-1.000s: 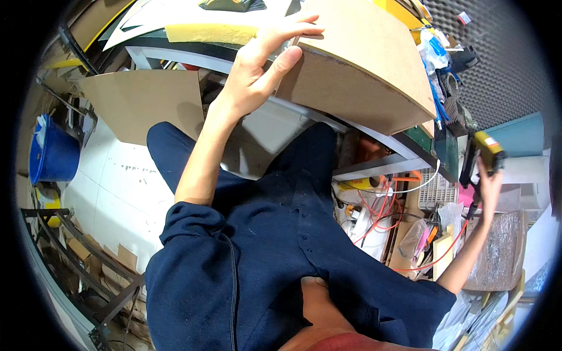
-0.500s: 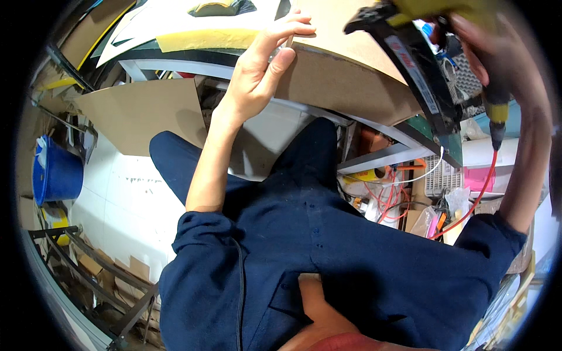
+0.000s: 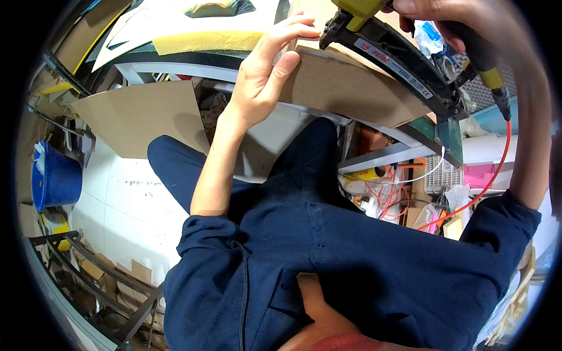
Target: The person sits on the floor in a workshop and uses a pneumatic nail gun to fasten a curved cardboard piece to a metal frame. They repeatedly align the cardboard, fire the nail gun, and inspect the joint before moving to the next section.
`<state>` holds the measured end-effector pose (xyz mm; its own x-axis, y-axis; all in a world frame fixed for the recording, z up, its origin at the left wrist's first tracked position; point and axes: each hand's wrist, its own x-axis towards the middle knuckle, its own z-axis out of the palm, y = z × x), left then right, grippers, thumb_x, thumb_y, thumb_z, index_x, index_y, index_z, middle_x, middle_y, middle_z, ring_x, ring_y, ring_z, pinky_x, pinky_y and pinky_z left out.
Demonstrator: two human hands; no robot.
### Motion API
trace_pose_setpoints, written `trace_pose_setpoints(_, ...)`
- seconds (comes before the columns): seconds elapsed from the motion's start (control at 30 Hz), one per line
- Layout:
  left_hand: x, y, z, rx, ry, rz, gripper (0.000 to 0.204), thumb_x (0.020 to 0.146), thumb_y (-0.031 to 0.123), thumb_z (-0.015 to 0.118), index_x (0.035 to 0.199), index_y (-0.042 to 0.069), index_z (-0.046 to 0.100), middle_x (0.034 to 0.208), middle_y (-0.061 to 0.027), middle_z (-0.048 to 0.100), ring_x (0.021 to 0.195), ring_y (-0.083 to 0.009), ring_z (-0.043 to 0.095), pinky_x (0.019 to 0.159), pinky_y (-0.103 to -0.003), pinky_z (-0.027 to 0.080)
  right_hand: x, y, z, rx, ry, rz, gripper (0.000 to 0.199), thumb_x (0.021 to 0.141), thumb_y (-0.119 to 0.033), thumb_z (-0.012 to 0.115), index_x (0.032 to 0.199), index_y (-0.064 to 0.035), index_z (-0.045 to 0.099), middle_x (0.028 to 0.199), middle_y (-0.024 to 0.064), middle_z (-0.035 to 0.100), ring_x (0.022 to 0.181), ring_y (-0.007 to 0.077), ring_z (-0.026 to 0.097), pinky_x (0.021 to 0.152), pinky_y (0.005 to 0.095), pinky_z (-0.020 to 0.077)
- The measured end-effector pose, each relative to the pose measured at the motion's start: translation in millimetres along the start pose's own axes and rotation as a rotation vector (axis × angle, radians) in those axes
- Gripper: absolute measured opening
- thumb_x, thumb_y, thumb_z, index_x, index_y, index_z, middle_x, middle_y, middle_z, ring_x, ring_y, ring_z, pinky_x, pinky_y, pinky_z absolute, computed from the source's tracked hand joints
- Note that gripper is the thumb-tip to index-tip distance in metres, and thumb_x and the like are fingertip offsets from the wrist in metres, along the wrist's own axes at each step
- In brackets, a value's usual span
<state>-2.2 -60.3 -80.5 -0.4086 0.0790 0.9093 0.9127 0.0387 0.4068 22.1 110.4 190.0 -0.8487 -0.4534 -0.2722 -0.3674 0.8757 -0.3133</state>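
My right hand (image 3: 445, 17) is wrapped round the handle of a yellow and black air nail gun (image 3: 392, 55), whose red hose hangs from the handle's end. The gun's nose is close to the fingertips of my left hand (image 3: 263, 76), over the top edge of a brown board (image 3: 351, 88); whether it touches the board I cannot tell. My left hand pinches the left end of this board, fingers over the top and thumb on the near side. The board stands on edge at the near side of the bench.
A yellow strip (image 3: 205, 42) and pale sheets lie on the bench to the left. Another brown board (image 3: 146, 117) leans below. A blue bucket (image 3: 61, 175) stands on the floor at left. The red air hose (image 3: 492, 181) runs down to cluttered shelves at right.
The nail gun has swung down and left, its nose now beside my left fingertips and its body tilted more level. My left hand has stayed almost in place on the board.
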Motion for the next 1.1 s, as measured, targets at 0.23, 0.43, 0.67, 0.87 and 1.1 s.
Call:
trace_pose_setpoints(0.23,-3.4,1.8,1.1,-0.036,0.027,-0.037,0.035,0.102,0.032,0.045,0.127,0.010,0.056,0.136,-0.0112,0.052,0.136,-0.0284,0.040,0.111,-0.041,0.034,2.9,-2.6,2.9,-0.034,0.011,-0.012,0.039,0.083,-0.030,0.075,0.105,0.0001,0.066,0.077,0.0042,0.067,0.048,0.0080,0.054,0.045,0.0216,0.0420)
trace_pose_setpoints(0.43,-2.2,1.1,1.6,-0.027,0.030,-0.021,0.035,0.101,0.032,0.045,0.127,0.011,0.057,0.136,-0.0111,0.052,0.137,-0.0281,0.039,0.111,-0.041,0.034,7.3,-5.4,1.8,-0.130,0.056,0.029,0.044,0.082,-0.031,0.076,0.108,0.0019,0.064,0.075,0.0054,0.067,0.048,0.0072,0.055,0.043,0.0193,0.0414)
trace_pose_setpoints(0.67,-0.8,3.6,1.1,-0.025,0.031,-0.023,0.033,0.101,0.030,0.046,0.125,0.011,0.058,0.134,-0.0112,0.053,0.137,-0.0281,0.039,0.112,-0.041,0.033,4.8,-31.8,8.7,-0.104,0.091,0.181,0.043,0.081,-0.032,0.076,0.105,0.0019,0.065,0.070,0.0041,0.065,0.047,0.0065,0.055,0.042,0.0189,0.0403)
trace_pose_setpoints(0.87,-1.4,3.6,0.8,-0.008,0.037,-0.025,0.033,0.101,0.030,0.046,0.125,0.010,0.058,0.134,-0.0112,0.054,0.137,-0.0282,0.039,0.111,-0.041,0.033,4.6,-22.5,3.2,-0.251,0.089,0.172,0.042,0.079,-0.034,0.078,0.099,0.0006,0.067,0.064,0.0023,0.062,0.045,0.0069,0.053,0.041,0.0205,0.0390)
trace_pose_setpoints(1.1,-2.8,-0.7,-0.1,0.052,0.000,-0.023,0.039,0.102,0.035,0.040,0.132,0.012,0.052,0.142,-0.0143,0.048,0.135,-0.0289,0.042,0.111,-0.043,0.032,7.6,-43.5,9.6,-0.084,0.100,0.246,0.039,0.080,-0.033,0.077,0.099,-0.0002,0.067,0.063,0.0019,0.061,0.047,0.0074,0.052,0.041,0.0215,0.0390)
